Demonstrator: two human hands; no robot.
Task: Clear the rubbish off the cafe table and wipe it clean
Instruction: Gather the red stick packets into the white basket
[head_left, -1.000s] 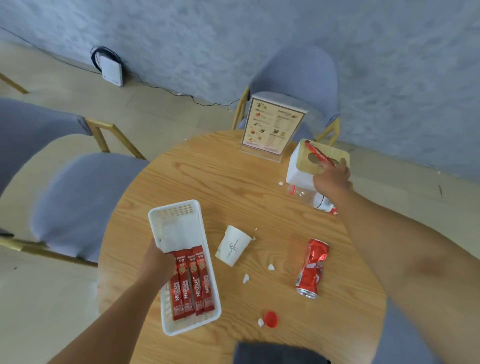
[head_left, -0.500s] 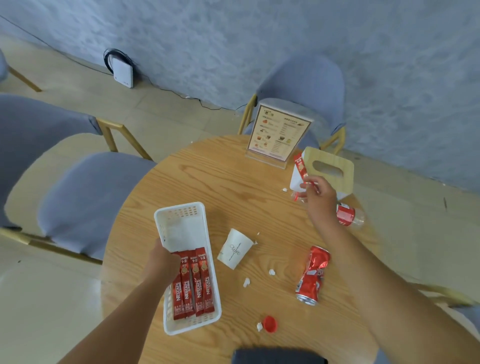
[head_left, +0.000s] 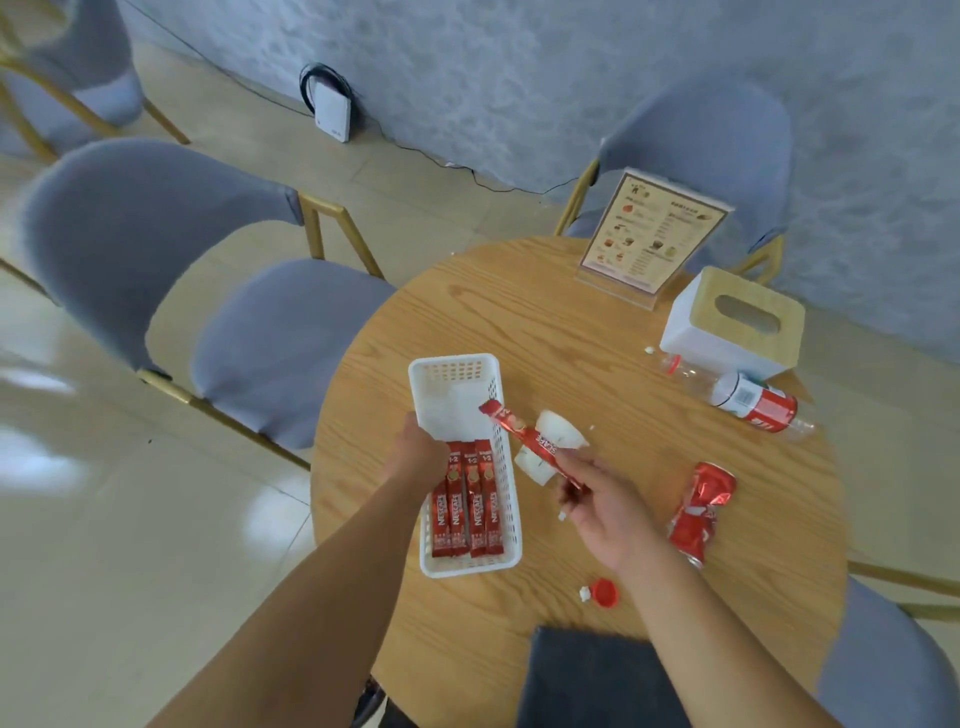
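My right hand (head_left: 605, 506) pinches a red coffee stick packet (head_left: 524, 436), held tilted just right of the white basket (head_left: 457, 379) and in front of a tipped paper cup (head_left: 550, 452). My left hand (head_left: 418, 449) grips the basket's left rim; several red stick packets (head_left: 467, 506) lie inside. On the round wooden table (head_left: 545, 322) lie a crushed red can (head_left: 698, 512), an empty plastic bottle (head_left: 748, 400) on its side, a red bottle cap (head_left: 605, 592) and small white paper scraps (head_left: 585, 593).
A menu stand (head_left: 649, 236) and a white tissue box with wooden lid (head_left: 727, 327) sit at the table's far side. A dark cloth (head_left: 587, 675) lies at the near edge. Grey chairs (head_left: 208, 291) surround the table on the left, far and right sides.
My right hand has carried the red stick packet from the tissue box back across the table to beside the basket. My left hand stays on the basket.
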